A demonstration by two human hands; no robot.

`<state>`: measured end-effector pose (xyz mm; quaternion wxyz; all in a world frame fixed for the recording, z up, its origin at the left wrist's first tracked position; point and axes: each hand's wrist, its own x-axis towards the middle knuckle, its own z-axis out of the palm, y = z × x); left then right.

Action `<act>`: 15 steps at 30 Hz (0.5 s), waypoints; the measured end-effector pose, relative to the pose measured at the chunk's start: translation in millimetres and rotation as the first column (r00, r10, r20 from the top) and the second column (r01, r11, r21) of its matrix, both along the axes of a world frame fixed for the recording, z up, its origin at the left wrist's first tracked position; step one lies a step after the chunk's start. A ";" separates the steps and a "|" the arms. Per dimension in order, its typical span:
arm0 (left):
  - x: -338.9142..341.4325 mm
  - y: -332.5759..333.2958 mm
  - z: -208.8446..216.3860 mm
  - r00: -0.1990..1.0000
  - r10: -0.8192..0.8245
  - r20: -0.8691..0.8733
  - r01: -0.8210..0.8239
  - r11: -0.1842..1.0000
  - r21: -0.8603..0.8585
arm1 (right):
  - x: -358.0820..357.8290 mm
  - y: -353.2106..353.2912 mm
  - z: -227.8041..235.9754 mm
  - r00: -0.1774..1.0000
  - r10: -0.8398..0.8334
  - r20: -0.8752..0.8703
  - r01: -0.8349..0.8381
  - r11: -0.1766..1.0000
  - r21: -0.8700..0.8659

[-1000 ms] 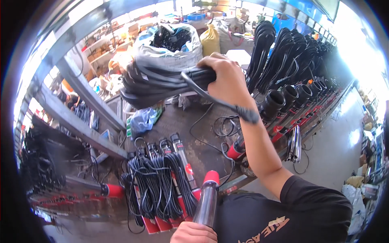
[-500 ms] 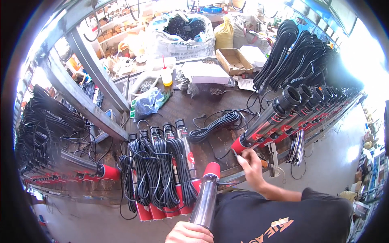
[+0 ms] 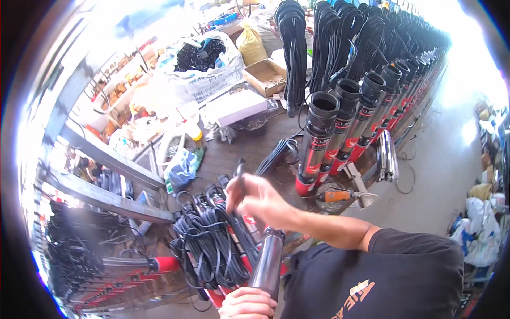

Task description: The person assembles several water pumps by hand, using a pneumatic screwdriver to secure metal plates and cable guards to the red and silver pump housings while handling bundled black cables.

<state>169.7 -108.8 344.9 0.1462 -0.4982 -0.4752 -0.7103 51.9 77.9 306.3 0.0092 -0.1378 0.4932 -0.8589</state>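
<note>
My left hand is wrapped round the lower part of a shiny metal tube-shaped pump, which stands tilted in front of my body. My right wrist hides its upper end. Blurred by motion, my right hand is raised above that end, its fingers closed on a short black piece; its kind cannot be made out. Just left of both hands lie several pumps with red ends, with coiled black cables on top of them. A loose cable coil rests on the bench beyond my right hand.
A row of upright pumps with hanging cables lines the bench's right side. An orange-handled tool lies near its foot. Farther back are a white box, a cardboard tray and a sack. A metal frame stands left.
My right hand has moved left from the foot of the upright pumps to above the held pump. The whole view has turned to the right. My left hand keeps its grip.
</note>
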 end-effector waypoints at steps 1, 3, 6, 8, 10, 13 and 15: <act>3.0 1.0 -0.9 0.994 0.107 0.039 -0.108 0.994 0.026 | 5.9 -14.6 10.7 0.999 -0.027 -0.040 0.025 0.999 -0.043; 4.3 -8.1 -6.3 0.965 0.253 0.076 -0.255 0.966 0.029 | 9.9 -25.1 27.4 0.987 -0.080 -0.142 0.078 0.997 -0.016; 7.2 -28.1 -14.4 0.958 0.263 0.113 -0.271 0.961 0.058 | 9.2 -22.6 76.4 0.928 -0.160 -0.336 0.212 0.969 0.125; 8.7 -34.1 -13.8 0.962 0.244 0.126 -0.247 0.969 0.008 | -21.1 -29.6 93.5 0.943 -0.173 -0.283 0.220 0.965 0.141; 9.5 -37.1 -10.5 0.968 0.232 0.094 -0.229 0.972 -0.041 | -103.1 -53.4 49.4 0.772 -0.240 -0.589 0.606 0.558 0.567; 15.4 -37.6 -7.7 0.948 0.286 0.138 -0.283 0.958 -0.044 | -218.1 -45.6 -25.2 0.992 0.045 -0.118 0.097 0.326 0.941; 4.1 -26.7 -7.4 0.961 0.231 0.152 -0.232 0.973 -0.009 | -276.9 41.7 -176.4 0.931 0.045 -0.363 0.362 0.025 0.932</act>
